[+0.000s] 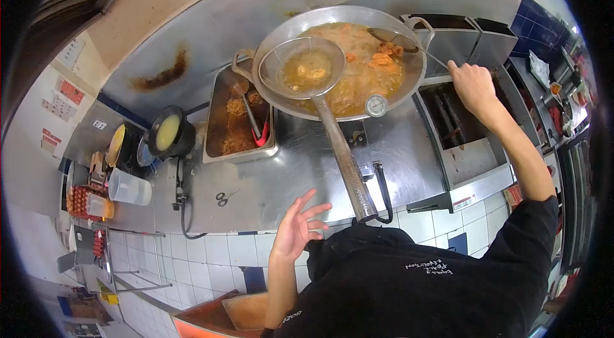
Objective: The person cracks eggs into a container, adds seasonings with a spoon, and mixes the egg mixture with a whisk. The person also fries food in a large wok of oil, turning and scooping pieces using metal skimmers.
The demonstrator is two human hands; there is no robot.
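A large two-handled wok [416, 79] holds bubbling oil with orange-brown fried pieces [385, 58] near its right side. My right hand [474, 86] is closed around the handle of a long-handled skimmer [393, 37], whose dark head reaches into the oil beside those pieces. A big mesh strainer [348, 165] rests across the wok's left and front rim, its handle pointing toward me. Near that handle, to its left, my left hand [299, 226] hovers open with fingers spread, holding nothing. A round dial thermometer [376, 106] sits at the wok's front rim.
Left of the wok stands a steel tray [240, 154] with brown crumbs and a red-handled utensil [260, 136]. Scissors [225, 198] lie on the steel counter [294, 172]. A dark pot [171, 133] and white bucket [130, 187] are farther left. An open fryer bay [470, 162] is at right.
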